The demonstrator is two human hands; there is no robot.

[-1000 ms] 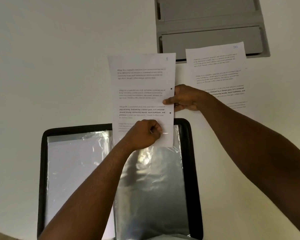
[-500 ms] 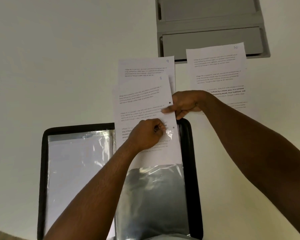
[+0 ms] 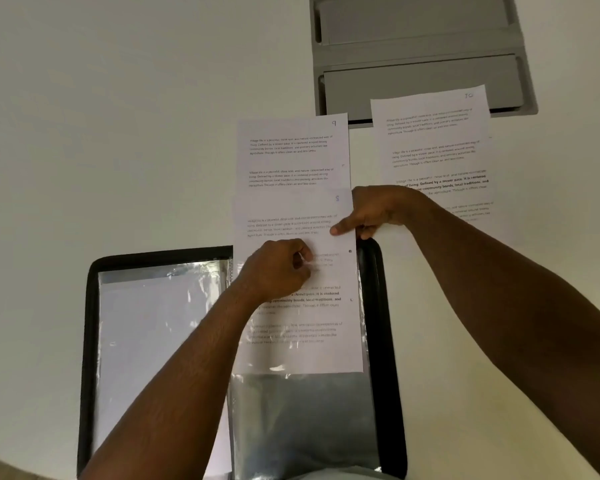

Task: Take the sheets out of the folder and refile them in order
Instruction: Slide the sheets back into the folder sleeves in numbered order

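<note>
A person slides a numbered sheet out of a clear sleeve in an open black folder (image 3: 378, 306) on a white desk (image 3: 118, 133)

At centre frame the left hand (image 3: 278, 271) is closed in a pinch on the sheet marked 8 (image 3: 298, 216) (whether the sleeve film is in that pinch too cannot be told), while the right hand (image 3: 371, 213) grips the sheet's right edge, thumb on top; the page lies half out of the plastic sleeve (image 3: 302, 410), overlapping the sheet marked 9 (image 3: 291, 150) above it, with the sheet marked 10 (image 3: 430, 140) at upper right, its top on a grey tray (image 3: 413, 46). Paper this thin looks light, floppy and quick to crease, and the glossy sleeve likely clings, so a two-sided hold near the edges seems the safest purchase
</note>
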